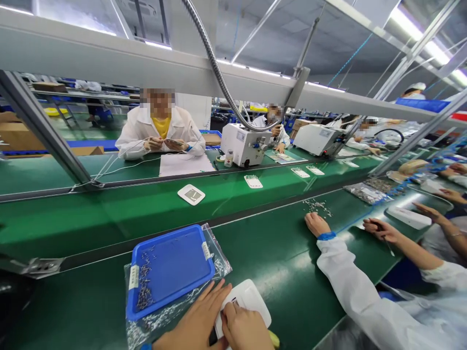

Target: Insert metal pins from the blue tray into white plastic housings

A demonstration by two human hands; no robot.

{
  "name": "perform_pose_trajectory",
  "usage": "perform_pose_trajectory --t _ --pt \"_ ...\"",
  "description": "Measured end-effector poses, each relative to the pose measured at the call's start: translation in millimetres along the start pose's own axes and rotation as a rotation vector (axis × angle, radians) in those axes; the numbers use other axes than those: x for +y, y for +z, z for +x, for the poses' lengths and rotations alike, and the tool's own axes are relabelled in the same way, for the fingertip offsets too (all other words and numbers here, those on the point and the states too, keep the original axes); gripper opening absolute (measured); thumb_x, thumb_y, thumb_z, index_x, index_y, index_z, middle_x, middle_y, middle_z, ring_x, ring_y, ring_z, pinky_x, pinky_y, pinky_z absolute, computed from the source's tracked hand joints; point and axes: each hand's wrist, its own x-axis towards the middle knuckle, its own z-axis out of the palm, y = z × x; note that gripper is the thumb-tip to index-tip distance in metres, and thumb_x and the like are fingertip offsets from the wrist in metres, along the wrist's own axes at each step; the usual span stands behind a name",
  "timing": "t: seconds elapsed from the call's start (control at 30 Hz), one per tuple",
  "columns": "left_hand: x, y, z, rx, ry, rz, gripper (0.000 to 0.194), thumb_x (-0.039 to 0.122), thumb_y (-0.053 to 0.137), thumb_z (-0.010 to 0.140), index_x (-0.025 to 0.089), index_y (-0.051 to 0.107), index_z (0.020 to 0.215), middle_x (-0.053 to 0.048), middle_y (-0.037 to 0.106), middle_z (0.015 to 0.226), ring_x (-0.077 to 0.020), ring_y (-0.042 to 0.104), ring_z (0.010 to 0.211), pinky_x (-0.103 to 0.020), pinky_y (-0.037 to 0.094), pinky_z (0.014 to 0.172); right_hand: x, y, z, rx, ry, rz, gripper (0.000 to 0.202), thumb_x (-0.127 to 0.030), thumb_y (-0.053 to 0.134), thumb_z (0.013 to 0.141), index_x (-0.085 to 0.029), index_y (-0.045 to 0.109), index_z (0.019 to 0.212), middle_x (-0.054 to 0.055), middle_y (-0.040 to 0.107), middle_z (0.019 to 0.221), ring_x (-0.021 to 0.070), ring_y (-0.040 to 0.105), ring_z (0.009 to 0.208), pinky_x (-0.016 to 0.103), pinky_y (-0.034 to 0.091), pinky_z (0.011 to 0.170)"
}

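Observation:
A white plastic housing [251, 299] with rounded corners lies on the bench right in front of me. Along its left edge rests my left hand [199, 316], fingers stretched out and close together, pointing away from me. My right hand [246, 328] is over the housing, its thumb and fingers pinched at a small dark spot on the surface; what they hold is hidden. Just beyond my left fingertips stands a shallow blue tray [175, 289], with many tiny metal parts [144, 287] heaped along its left side.
Under the tray is a clear plastic bag [222, 262]. A green conveyor [109, 206] carrying several white housings [191, 194] runs behind the bench. At right, a co-worker's sleeved arm [346, 282] reaches toward loose small parts [317, 208]. White machines [242, 146] stand across the belt.

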Motion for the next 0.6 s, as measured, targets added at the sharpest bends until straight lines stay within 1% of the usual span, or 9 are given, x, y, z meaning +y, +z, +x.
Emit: perform_pose_trajectory --t 0.07,0.1,0.17,0.23,0.3,0.37,0.43,0.5,0.6 --pt "-1 0.7 -2 -0.015 -0.008 -0.012 0.092 0.031 0.066 0.088 0.023 0.013 0.162 -0.010 0.026 0.164 -0.0314 0.029 0.151 -0.050 0.038 0.119 -25 28 2 -0.063 0.085 -0.087 0.019 -0.034 0.069 0.090 -0.015 0.066 0.089 0.002 0.069 0.075 0.0134 0.062 0.058 0.023 0.045 0.048" --pt "-3 3.7 -3 -0.008 0.008 -0.001 0.092 0.030 0.064 0.089 0.023 0.010 0.162 -0.011 0.026 0.164 -0.0313 0.028 0.151 -0.052 0.036 0.120 -34 38 3 -0.097 0.134 -0.134 0.018 -0.034 0.071 0.086 -0.016 0.066 0.084 0.000 0.069 0.069 0.0151 0.061 0.053 0.023 0.038 0.042" --pt "-10 11.4 -5 0.031 0.059 0.030 0.091 0.029 0.061 0.092 0.023 0.005 0.163 -0.012 0.029 0.163 -0.0312 0.029 0.151 -0.054 0.034 0.121 -43 45 6 -0.145 0.197 -0.181 0.017 -0.034 0.071 0.082 -0.018 0.066 0.081 -0.001 0.071 0.069 0.0186 0.062 0.051 0.025 0.031 0.039" --pt "-18 17.4 -5 0.079 0.099 0.068 0.088 0.033 0.058 0.095 0.023 0.004 0.163 -0.014 0.034 0.161 -0.0320 0.033 0.149 -0.054 0.036 0.119 -45 39 6 -0.142 0.194 -0.150 0.013 -0.030 0.068 0.084 -0.018 0.065 0.087 0.000 0.073 0.077 0.0191 0.066 0.059 0.026 0.034 0.042" --pt "-26 20.2 -3 0.118 0.138 0.112 0.084 0.035 0.056 0.096 0.023 0.006 0.163 -0.014 0.038 0.159 -0.0324 0.039 0.146 -0.051 0.042 0.116 -46 26 4 -0.142 0.142 -0.127 0.012 -0.023 0.066 0.085 -0.015 0.064 0.093 0.004 0.073 0.081 0.0189 0.066 0.064 0.029 0.037 0.046" --pt "-33 20.3 -1 0.142 0.190 0.158 0.082 0.034 0.052 0.095 0.022 0.007 0.163 -0.012 0.042 0.157 -0.0311 0.044 0.143 -0.048 0.043 0.116 -47 11 2 -0.153 0.093 -0.115 0.013 -0.019 0.065 0.085 -0.011 0.063 0.096 0.008 0.072 0.082 0.0190 0.065 0.066 0.030 0.037 0.045" --pt "-37 19.4 1 0.163 0.236 0.197 0.080 0.030 0.049 0.094 0.022 0.009 0.163 -0.010 0.043 0.157 -0.0294 0.047 0.141 -0.048 0.035 0.121 -50 0 2 -0.172 0.073 -0.103 0.012 -0.020 0.061 0.088 -0.010 0.063 0.095 0.008 0.072 0.083 0.0184 0.064 0.067 0.030 0.035 0.044" --pt "-39 19.1 3 0.163 0.262 0.215 0.080 0.026 0.047 0.092 0.022 0.011 0.163 -0.008 0.043 0.157 -0.0294 0.046 0.142 -0.048 0.022 0.127 -51 -6 2 -0.182 0.070 -0.089 0.013 -0.021 0.056 0.091 -0.010 0.064 0.094 0.007 0.073 0.084 0.0169 0.064 0.069 0.029 0.033 0.044" --pt "-41 22.7 5 0.183 0.258 0.177 0.079 0.024 0.046 0.090 0.023 0.015 0.163 -0.007 0.042 0.158 -0.0304 0.043 0.143 -0.047 0.012 0.129 -52 -7 -1 -0.131 0.057 -0.114 0.021 -0.019 0.047 0.095 -0.012 0.066 0.096 0.003 0.074 0.087 0.0152 0.063 0.072 0.027 0.031 0.046"
